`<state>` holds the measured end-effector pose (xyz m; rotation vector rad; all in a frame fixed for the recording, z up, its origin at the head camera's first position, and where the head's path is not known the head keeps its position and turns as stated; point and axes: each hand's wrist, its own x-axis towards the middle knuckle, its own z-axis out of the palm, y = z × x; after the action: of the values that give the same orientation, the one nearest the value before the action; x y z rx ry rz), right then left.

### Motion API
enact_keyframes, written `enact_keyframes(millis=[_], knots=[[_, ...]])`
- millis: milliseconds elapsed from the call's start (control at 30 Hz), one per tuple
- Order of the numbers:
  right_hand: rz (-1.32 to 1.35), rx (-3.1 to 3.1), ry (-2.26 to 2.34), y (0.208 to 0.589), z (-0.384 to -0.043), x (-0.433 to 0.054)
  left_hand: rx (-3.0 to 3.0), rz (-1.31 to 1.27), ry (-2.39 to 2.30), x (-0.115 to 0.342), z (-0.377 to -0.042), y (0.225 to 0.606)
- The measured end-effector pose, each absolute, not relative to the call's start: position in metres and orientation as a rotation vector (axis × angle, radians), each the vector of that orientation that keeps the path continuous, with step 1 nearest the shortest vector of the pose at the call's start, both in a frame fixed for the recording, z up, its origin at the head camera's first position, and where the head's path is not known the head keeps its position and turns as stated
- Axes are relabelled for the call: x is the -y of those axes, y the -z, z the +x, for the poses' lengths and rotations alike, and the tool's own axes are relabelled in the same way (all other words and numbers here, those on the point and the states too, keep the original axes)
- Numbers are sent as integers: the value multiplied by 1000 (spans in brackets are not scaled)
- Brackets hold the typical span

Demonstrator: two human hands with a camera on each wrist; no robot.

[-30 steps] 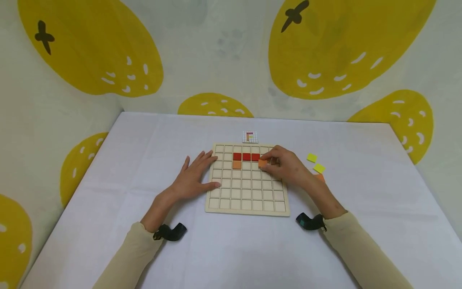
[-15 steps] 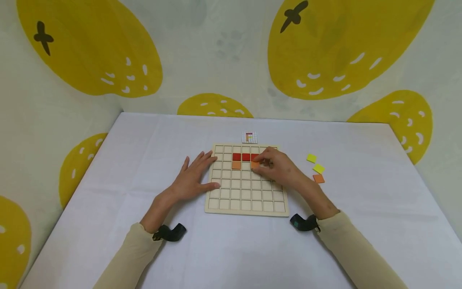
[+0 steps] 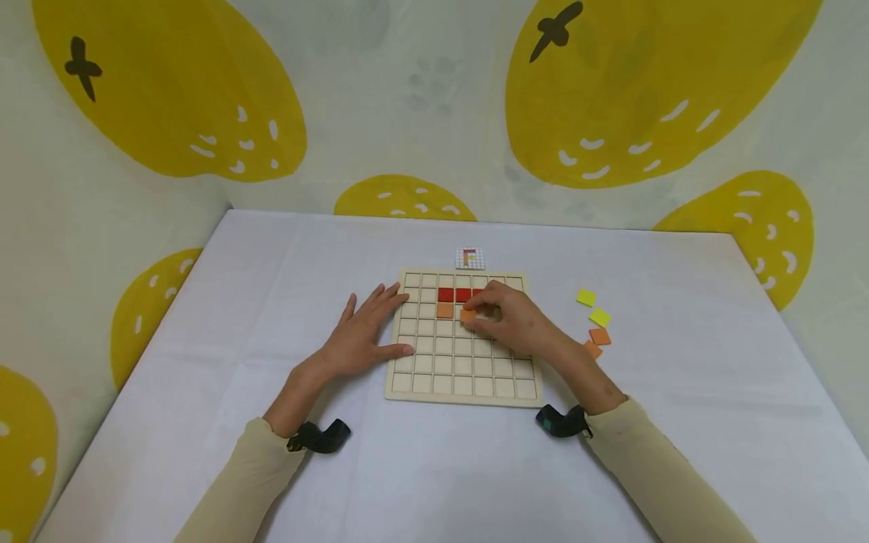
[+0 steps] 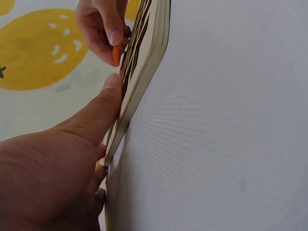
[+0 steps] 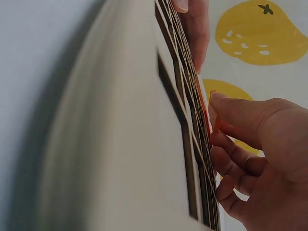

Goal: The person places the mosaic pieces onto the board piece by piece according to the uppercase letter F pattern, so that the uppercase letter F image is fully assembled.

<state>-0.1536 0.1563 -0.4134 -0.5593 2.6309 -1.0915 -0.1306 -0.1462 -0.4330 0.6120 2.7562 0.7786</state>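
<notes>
A wooden grid board [image 3: 444, 385] lies on the white-covered table. My left hand [image 3: 360, 335] rests at its left edge, fingers spread and thumb on the frame; the left wrist view shows the thumb [image 4: 103, 103] against the board's side. Between thumb and fingertips my right hand [image 3: 516, 320] pinches an orange square tile [image 3: 467, 315], just above the grid. The right wrist view shows this tile [image 5: 215, 110] on edge, close to the board surface. Red tiles [image 3: 446, 295] sit in a row, the rightmost partly hidden by my right fingers. Another orange tile [image 3: 444, 310] sits below the leftmost red.
Behind the board lies a small pattern card [image 3: 470, 257] with a coloured grid. To the right are two yellow tiles [image 3: 587, 297] and two loose orange tiles [image 3: 600, 336], one partly covered by my right forearm. A patterned wall [image 3: 407, 113] stands behind the table.
My right hand has moved left and slightly nearer across the board, carrying the orange tile. Its forearm has uncovered more of the loose orange tiles. The left hand stays in place.
</notes>
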Motion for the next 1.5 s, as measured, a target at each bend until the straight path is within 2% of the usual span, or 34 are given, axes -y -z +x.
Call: enact_keyframes(millis=[767, 1500], knots=[[-660, -2635, 1044, 414, -146, -132, -2745, 609, -792, 144, -129, 430], [-640, -2698, 974, 417, -143, -122, -2747, 609, -793, 145, -130, 431]])
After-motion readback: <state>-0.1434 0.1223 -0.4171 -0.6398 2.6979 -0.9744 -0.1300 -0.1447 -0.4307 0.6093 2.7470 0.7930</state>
